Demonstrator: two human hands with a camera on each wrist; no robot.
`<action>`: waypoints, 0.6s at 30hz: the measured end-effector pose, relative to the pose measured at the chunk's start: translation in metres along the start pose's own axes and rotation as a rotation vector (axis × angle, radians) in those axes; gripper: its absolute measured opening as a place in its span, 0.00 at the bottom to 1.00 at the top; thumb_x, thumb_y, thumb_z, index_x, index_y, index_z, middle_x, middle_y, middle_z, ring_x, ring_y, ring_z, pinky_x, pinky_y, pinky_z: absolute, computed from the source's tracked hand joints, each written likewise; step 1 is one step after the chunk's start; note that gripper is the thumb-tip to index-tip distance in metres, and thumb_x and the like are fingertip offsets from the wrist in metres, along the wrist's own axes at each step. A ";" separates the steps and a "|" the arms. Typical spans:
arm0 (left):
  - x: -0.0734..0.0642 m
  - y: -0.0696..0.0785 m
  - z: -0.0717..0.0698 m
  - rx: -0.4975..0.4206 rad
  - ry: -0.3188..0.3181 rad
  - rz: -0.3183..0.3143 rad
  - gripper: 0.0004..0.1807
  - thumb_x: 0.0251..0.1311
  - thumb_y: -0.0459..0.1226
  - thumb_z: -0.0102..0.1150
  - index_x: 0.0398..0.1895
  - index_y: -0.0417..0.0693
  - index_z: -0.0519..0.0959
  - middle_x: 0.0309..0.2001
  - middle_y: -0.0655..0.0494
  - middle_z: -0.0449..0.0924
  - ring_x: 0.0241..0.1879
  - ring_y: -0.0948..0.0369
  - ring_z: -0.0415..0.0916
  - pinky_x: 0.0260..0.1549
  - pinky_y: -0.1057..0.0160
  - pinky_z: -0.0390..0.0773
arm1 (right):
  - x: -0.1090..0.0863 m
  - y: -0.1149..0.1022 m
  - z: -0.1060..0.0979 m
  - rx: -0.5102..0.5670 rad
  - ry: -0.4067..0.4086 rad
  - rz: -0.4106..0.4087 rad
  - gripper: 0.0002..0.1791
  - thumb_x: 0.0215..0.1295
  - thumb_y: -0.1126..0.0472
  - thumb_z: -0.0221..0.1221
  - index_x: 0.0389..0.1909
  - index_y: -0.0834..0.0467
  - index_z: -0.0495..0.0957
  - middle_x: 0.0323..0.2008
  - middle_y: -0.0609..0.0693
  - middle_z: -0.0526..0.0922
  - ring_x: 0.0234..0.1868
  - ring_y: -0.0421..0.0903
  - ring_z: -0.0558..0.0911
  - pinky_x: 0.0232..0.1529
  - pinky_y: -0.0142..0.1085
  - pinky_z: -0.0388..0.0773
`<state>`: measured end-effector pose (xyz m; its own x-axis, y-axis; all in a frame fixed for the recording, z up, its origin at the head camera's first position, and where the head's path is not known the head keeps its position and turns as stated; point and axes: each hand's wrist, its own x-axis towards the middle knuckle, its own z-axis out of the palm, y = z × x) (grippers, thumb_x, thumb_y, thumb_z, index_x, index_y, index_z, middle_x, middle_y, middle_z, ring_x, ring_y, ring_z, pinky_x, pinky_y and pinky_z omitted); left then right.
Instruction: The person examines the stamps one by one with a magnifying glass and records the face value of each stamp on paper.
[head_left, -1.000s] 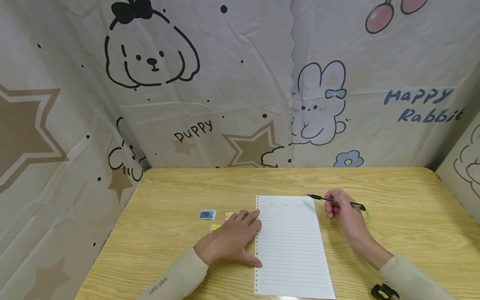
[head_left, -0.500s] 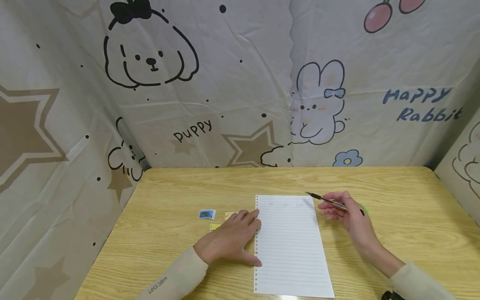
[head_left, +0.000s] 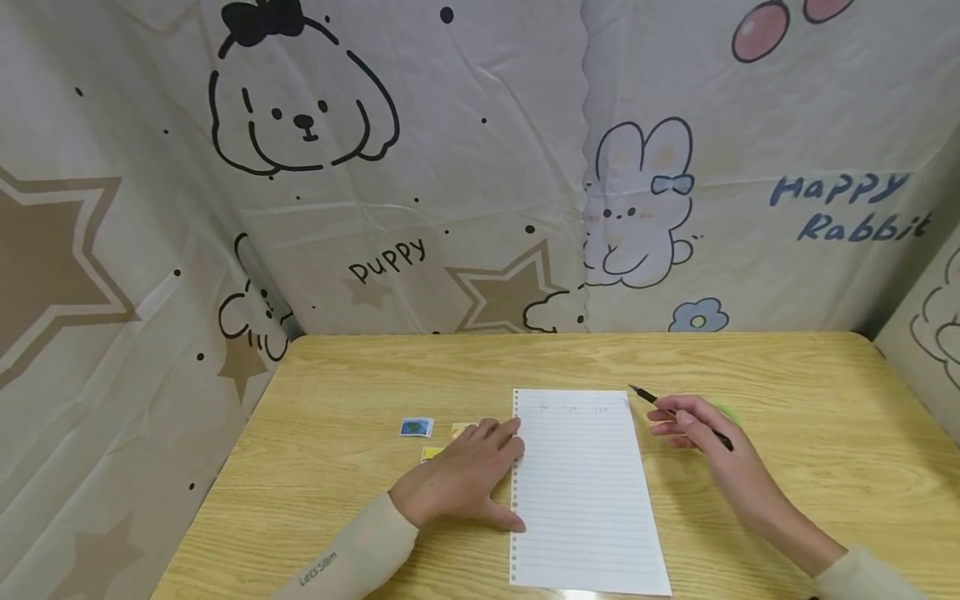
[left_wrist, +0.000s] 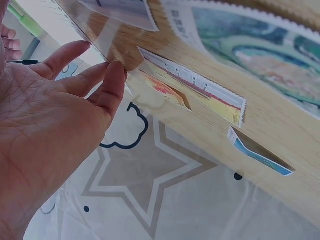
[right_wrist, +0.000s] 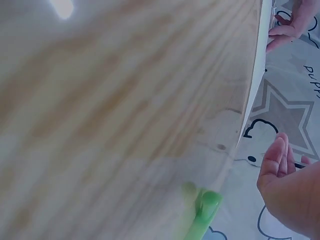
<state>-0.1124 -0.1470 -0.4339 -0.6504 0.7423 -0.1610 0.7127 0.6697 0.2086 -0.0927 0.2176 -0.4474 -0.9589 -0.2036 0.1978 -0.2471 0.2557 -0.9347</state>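
Pen (head_left: 645, 395) sits pinched in the right grip (head_left: 720, 460), tip toward the far edge of the worktop (head_left: 360, 375), near paper (head_left: 585, 500) that the spread left grip (head_left: 468, 477) touches.

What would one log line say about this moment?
left hand: on left edge of paper | right hand: holds pen, tip near paper's far right corner | stamps: left of paper

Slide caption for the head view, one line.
Left hand touches the sheet at its left edge; right hand holds a pen near the top-right corner; stamps lie at left.
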 end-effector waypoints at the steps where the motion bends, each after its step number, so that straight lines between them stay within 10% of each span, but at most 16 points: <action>1: 0.000 0.000 0.000 0.004 0.001 0.001 0.43 0.57 0.68 0.76 0.60 0.47 0.74 0.80 0.41 0.64 0.72 0.46 0.66 0.67 0.48 0.70 | -0.001 0.000 -0.001 -0.001 -0.008 -0.010 0.22 0.92 0.59 0.41 0.68 0.69 0.73 0.60 0.57 0.85 0.56 0.44 0.87 0.53 0.32 0.80; 18: 0.000 0.001 -0.001 0.006 0.002 -0.007 0.42 0.57 0.67 0.77 0.58 0.47 0.74 0.79 0.41 0.64 0.72 0.47 0.66 0.67 0.49 0.70 | -0.016 0.002 -0.012 -0.365 -0.032 0.003 0.19 0.88 0.57 0.53 0.71 0.61 0.72 0.59 0.53 0.81 0.59 0.36 0.76 0.56 0.20 0.68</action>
<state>-0.1116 -0.1461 -0.4331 -0.6556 0.7378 -0.1608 0.7099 0.6748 0.2019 -0.0795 0.2331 -0.4488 -0.9562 -0.2302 0.1806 -0.2835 0.5757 -0.7670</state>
